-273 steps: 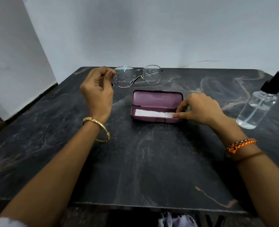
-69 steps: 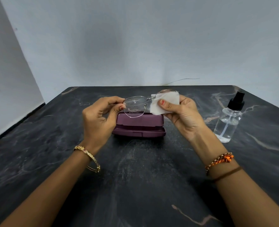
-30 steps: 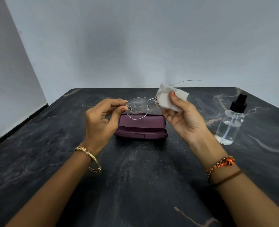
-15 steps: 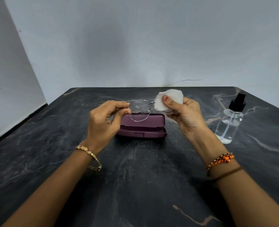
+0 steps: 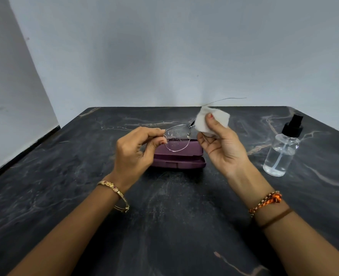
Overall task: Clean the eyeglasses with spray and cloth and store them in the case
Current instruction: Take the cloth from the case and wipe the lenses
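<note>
Thin metal-rimmed eyeglasses (image 5: 177,138) hang in the air above the case, droplets on the one lens that shows. My left hand (image 5: 137,151) pinches their left end between thumb and fingers. My right hand (image 5: 223,145) presses a white cloth (image 5: 211,120) around the other lens, thumb on top, so that lens is hidden. The purple eyeglass case (image 5: 179,158) lies closed on the dark marble table (image 5: 164,216), right behind and below the glasses.
A clear spray bottle (image 5: 281,151) with a black pump head stands upright at the right, apart from my right hand. A grey wall runs along the table's far edge, with a thin wire (image 5: 226,100) against it. The table's left edge drops off beside a white wall.
Over the last second my right hand has rubbed the cloth on the right lens, dipping and rising again. The left hand keeps its pinch. Nine seconds ago the case was open with the cloth inside.
</note>
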{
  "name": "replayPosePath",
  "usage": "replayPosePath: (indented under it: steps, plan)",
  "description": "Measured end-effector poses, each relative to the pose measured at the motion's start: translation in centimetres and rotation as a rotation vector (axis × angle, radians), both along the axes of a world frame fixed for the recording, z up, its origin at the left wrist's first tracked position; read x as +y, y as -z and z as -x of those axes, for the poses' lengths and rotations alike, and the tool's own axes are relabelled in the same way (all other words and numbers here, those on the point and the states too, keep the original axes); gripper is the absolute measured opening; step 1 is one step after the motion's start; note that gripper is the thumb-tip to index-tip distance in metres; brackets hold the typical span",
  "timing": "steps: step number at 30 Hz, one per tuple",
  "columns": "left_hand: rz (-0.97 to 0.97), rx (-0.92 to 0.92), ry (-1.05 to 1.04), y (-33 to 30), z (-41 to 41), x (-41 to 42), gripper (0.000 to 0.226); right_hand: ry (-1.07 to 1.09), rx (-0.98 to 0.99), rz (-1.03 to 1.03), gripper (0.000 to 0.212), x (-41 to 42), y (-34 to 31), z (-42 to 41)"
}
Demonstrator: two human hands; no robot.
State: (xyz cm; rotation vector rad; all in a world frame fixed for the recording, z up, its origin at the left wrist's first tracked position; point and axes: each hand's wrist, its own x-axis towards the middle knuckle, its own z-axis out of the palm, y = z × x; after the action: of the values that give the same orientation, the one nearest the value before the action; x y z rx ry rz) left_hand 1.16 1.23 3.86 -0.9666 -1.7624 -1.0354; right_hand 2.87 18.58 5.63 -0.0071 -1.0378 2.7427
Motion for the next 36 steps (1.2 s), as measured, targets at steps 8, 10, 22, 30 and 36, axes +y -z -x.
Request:
replayPosePath:
  steps: [8,10,22,30,36]
  plan:
    - [-0.005,-0.013,-0.034,-0.5,0.2,-0.6,0.016,-0.030,0.099,-0.298,0.022,1.2,-0.8,-0.1]
    - [0.011,-0.003,-0.025,-0.5,0.0,-0.4,0.018,0.023,0.080,-0.340,0.025,1.7,-1.1,-0.3]
    - [0.001,0.042,-0.086,-0.6,0.5,-0.9,0.014,-0.117,-0.031,-0.136,0.013,1.3,-0.7,-0.1]
    - [-0.045,0.033,-0.070,-0.8,0.5,-1.0,0.012,0.064,0.022,-0.514,0.022,2.0,-0.8,-0.6]
    - [-0.090,0.006,-0.058,-0.8,0.4,-0.8,0.012,0.007,-0.017,-0.208,0.023,2.1,-0.8,-0.2]
